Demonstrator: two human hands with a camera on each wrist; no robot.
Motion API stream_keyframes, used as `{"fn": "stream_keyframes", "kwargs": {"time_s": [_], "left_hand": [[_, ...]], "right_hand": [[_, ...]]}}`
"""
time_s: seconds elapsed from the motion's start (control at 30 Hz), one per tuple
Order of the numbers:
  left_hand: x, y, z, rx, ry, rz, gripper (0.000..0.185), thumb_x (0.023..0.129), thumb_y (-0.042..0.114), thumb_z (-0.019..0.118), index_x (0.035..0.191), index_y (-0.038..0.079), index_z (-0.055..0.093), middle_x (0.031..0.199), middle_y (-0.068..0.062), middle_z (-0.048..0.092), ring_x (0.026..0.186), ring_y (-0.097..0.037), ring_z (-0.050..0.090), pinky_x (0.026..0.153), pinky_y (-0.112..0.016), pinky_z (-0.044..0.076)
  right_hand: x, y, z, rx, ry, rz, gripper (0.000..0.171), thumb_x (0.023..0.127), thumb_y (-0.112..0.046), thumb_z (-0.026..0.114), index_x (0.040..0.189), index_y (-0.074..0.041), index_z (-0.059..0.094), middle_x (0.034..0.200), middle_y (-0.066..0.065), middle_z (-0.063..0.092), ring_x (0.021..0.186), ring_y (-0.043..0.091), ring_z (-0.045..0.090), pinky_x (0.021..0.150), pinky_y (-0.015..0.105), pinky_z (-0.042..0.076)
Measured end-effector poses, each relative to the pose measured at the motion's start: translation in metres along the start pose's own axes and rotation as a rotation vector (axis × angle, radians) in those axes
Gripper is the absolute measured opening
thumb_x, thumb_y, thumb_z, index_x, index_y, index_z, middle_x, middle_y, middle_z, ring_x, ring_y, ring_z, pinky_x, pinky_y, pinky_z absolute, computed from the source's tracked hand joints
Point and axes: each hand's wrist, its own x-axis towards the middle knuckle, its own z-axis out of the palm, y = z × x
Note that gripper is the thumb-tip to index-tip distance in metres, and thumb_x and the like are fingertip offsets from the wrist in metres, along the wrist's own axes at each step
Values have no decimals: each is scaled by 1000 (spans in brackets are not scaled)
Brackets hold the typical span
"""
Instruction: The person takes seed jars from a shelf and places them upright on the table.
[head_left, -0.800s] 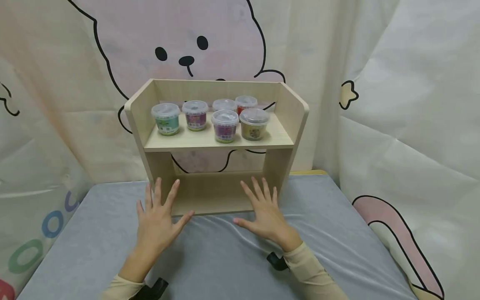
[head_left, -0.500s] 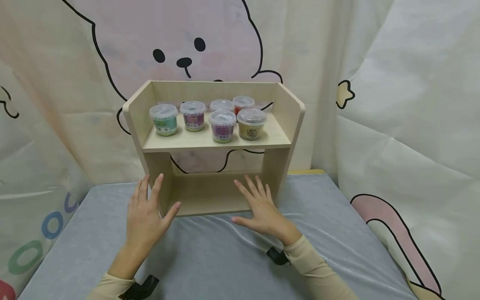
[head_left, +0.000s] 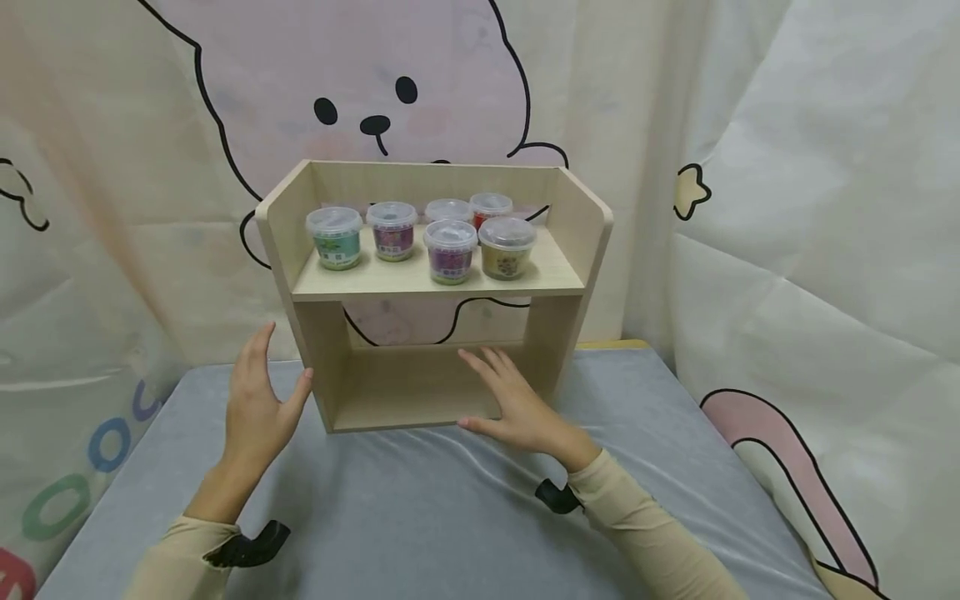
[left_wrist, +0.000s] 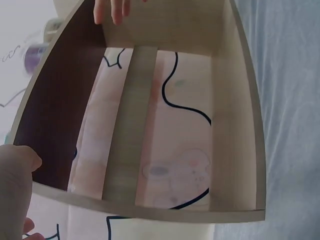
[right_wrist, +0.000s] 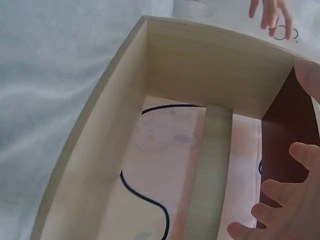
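A small light-wood two-tier shelf [head_left: 438, 292] stands on the cloth-covered table. Its upper board carries several lidded tubs, among them a teal tub [head_left: 337, 246], a purple tub [head_left: 450, 260] and a yellowish tub [head_left: 506, 257]. Beside the shelf's left side panel is my left hand [head_left: 258, 408], fingers extended and thumb tip close to the panel's edge; contact cannot be judged. My right hand [head_left: 521, 412] hovers before the lower compartment's right part with relaxed, spread fingers, holding nothing. In the right wrist view its fingers [right_wrist: 280, 192] appear in front of the opening.
The grey-blue tablecloth [head_left: 420, 517] spreads in front of the shelf. Printed curtains [head_left: 810, 208] hang behind and on both sides. A black wrist strap mount [head_left: 251, 546] sits on the left wrist, another mount [head_left: 557, 497] on the right.
My left hand has moved left, from in front of the shelf to outside its left panel. The right hand has turned slightly and shifted a little left. The tubs stay put.
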Motion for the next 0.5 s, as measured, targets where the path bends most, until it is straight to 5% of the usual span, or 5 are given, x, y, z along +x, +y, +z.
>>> {"fn": "stream_keyframes", "kwargs": {"time_s": [0.23,0.5], "left_hand": [[21,-11,-6,-181,-207,-132,91,91,10,71,163,16,14,157,-29,32,138,-52,38,100,-69,43],[42,-21,-8,-337,-391,-167,98,95,13,68,163,30,-2,161,-32,19,142,-59,31,102,-79,38]], "right_hand": [[12,-12,-15,107,0,-51,86,94,-38,70,163,-26,20,169,10,20,157,32,18,123,61,30],[26,-28,-25,188,-9,-95,80,96,-34,68,162,-26,22,168,5,26,157,26,24,125,55,29]]}}
